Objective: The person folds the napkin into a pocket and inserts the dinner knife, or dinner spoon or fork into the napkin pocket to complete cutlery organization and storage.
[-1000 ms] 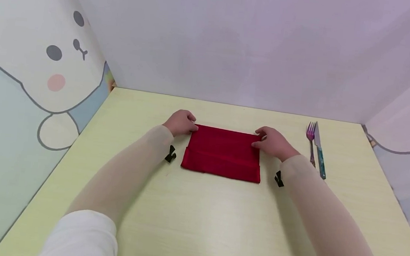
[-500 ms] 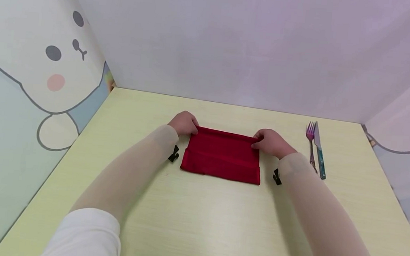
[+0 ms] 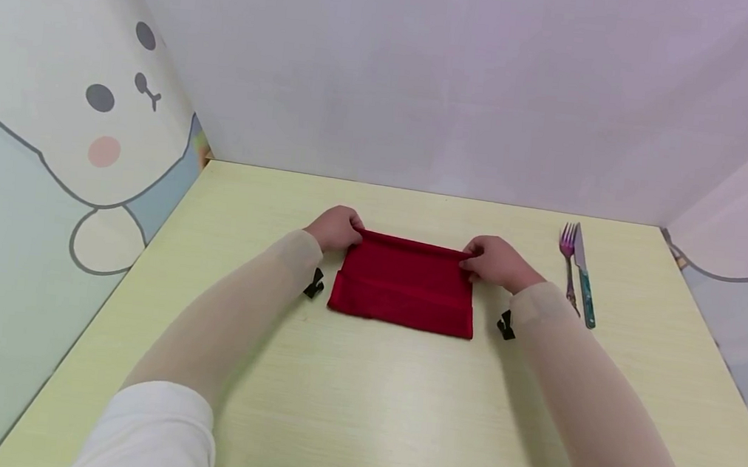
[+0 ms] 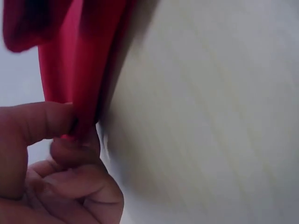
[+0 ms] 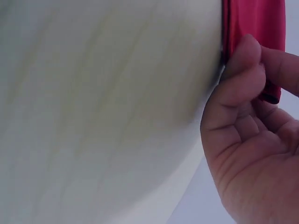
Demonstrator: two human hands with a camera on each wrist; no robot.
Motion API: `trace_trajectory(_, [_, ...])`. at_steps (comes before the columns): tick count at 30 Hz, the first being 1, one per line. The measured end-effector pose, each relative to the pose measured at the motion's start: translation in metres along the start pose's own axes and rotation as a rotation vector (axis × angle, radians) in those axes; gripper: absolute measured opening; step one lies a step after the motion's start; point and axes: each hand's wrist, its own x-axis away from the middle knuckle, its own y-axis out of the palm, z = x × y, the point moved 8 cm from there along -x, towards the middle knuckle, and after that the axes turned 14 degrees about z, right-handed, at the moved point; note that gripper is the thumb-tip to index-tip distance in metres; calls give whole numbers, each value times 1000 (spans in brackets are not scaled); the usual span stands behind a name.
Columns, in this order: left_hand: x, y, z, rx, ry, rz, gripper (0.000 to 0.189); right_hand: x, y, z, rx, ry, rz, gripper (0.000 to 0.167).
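A red cloth napkin [image 3: 410,274] lies on the table in front of me, its near part folded over into a band. At its far left corner my left hand [image 3: 336,229] pinches the edge between thumb and fingers. My right hand [image 3: 497,262] pinches the far right corner the same way. The far edge between them is slightly raised and rolled. In the left wrist view, thumb and fingers of the left hand [image 4: 70,172] grip the red fabric [image 4: 88,70]. The right wrist view has the right hand [image 5: 252,140] holding the other corner of the cloth [image 5: 261,23].
A fork [image 3: 568,243] with a purplish head and a knife [image 3: 584,285] with a teal handle lie side by side to the right of the right hand. The pale wooden table [image 3: 365,411] meets a light curtain [image 3: 427,82] behind.
Both hands have closed on the napkin's far corners, and its far edge has lifted and curled slightly. Over the last half second little moves.
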Motion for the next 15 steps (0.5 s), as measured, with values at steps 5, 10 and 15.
trace_trajectory(5, [2, 1, -3, 59, -48, -32, 20, 3, 3, 3, -201, 98, -22, 17])
trace_trajectory(10, [8, 2, -6, 268, -178, -73, 19, 8, 7, 4, -401, 170, -39, 21])
trace_trajectory(15, [16, 2, -6, 442, -259, -88, 23, 10, 9, 9, -512, 207, -56, 31])
